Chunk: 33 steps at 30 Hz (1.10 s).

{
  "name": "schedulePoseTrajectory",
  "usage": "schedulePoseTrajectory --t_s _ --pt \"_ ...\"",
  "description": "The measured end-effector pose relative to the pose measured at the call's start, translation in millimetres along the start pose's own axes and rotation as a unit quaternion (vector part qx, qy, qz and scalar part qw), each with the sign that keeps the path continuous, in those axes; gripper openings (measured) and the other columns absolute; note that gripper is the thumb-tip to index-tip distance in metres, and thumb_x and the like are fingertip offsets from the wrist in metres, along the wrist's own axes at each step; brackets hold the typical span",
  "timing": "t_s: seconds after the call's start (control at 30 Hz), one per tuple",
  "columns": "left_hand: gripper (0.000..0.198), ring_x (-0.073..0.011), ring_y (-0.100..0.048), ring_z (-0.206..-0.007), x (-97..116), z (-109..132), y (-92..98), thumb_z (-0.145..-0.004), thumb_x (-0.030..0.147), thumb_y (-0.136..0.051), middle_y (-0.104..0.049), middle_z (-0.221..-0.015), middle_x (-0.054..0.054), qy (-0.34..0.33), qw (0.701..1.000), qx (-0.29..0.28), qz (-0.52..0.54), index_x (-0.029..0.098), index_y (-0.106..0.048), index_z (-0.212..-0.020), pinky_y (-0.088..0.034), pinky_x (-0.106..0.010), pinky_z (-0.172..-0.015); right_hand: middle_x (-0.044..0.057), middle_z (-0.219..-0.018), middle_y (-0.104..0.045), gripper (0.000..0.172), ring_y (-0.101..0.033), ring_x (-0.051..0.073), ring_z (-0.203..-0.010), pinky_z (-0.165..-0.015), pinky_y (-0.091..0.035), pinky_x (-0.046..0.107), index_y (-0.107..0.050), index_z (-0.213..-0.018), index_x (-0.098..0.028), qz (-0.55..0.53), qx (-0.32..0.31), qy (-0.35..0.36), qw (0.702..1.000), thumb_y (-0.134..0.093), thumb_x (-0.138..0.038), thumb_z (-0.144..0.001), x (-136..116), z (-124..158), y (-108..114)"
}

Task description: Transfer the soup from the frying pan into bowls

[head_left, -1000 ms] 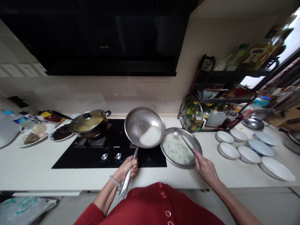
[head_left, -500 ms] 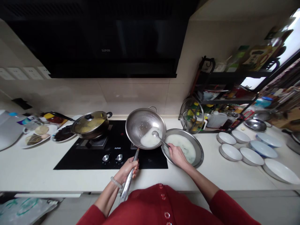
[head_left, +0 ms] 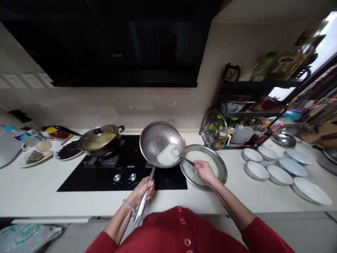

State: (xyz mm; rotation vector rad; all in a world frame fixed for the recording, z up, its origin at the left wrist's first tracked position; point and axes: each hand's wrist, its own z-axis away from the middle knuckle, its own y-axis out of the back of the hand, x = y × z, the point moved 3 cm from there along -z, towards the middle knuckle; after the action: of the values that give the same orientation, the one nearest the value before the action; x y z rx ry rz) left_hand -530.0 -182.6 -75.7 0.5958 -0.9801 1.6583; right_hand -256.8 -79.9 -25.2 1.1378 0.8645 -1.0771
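While the wok is held by its handle in the curled left hand, the ladle is pinched by its handle in the closed grip of the right hand, right of the wok. The ladle's head is held over the white liquid in the wok; whether they touch cannot be told. The steel basin, just right of the wok, is partly filled with white liquid too. "SUPOR" can be read on the black hood, above and behind the wok, and on the black stove, under and left of it. Green print is borne by the plastic bag, low and left of the wok, but cannot be read.
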Motion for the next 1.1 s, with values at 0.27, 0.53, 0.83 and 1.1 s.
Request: schedulePoseTrajectory --t_s 0.27,0.53,0.83,1.1 --pt "0.027 -0.0039 -0.032 -0.033 -0.6 -0.1 0.8 -0.058 0.017 -0.058 -0.042 -0.046 0.011 0.0 1.0 0.006 -0.001 0.022 -0.039 -0.076 -0.026 -0.014 -0.03 -0.006 -0.044 -0.047 0.03 -0.031 0.007 -0.035 -0.036 -0.016 0.019 -0.059 -0.094 -0.012 -0.076 -0.007 -0.086 0.993 -0.051 -0.022 -0.066 -3.2 10.8 7.0" --pt "0.027 -0.0043 -0.032 -0.032 -1.2 -1.4 0.7 -0.056 0.018 -0.058 -0.042 -0.046 0.011 -0.006 1.0 0.008 -0.002 0.022 -0.039 -0.075 -0.028 -0.015 -0.029 -0.006 -0.042 -0.047 0.034 -0.026 0.004 -0.034 -0.036 -0.013 0.016 -0.059 -0.093 -0.011 -0.147 -0.007 -0.107 0.983 -0.058 -0.022 -0.061 -7.3 25.5 37.9" --pt "0.026 -0.0043 -0.031 -0.032 0.5 0.3 -1.3 -0.056 0.018 -0.056 -0.041 -0.045 0.011 -0.01 1.0 0.007 -0.005 0.022 -0.039 -0.075 -0.027 -0.015 -0.029 -0.004 -0.045 -0.05 0.044 -0.039 0.011 -0.037 -0.039 -0.027 0.023 -0.06 -0.103 -0.007 0.003 0.07 -0.033 0.997 -0.053 -0.033 -0.067 32.7 37.7 94.1" --pt "0.027 -0.0043 -0.031 -0.032 1.0 1.3 -1.2 -0.055 0.018 -0.056 -0.04 -0.044 0.011 -0.001 1.0 0.009 -0.004 0.023 -0.038 -0.075 -0.026 -0.014 -0.029 0.014 -0.092 -0.074 0.043 -0.067 0.023 -0.065 -0.057 -0.047 0.031 -0.066 -0.114 -0.015 0.5 0.078 0.189 0.841 -0.038 -0.014 -0.081 76.3 54.0 102.9"
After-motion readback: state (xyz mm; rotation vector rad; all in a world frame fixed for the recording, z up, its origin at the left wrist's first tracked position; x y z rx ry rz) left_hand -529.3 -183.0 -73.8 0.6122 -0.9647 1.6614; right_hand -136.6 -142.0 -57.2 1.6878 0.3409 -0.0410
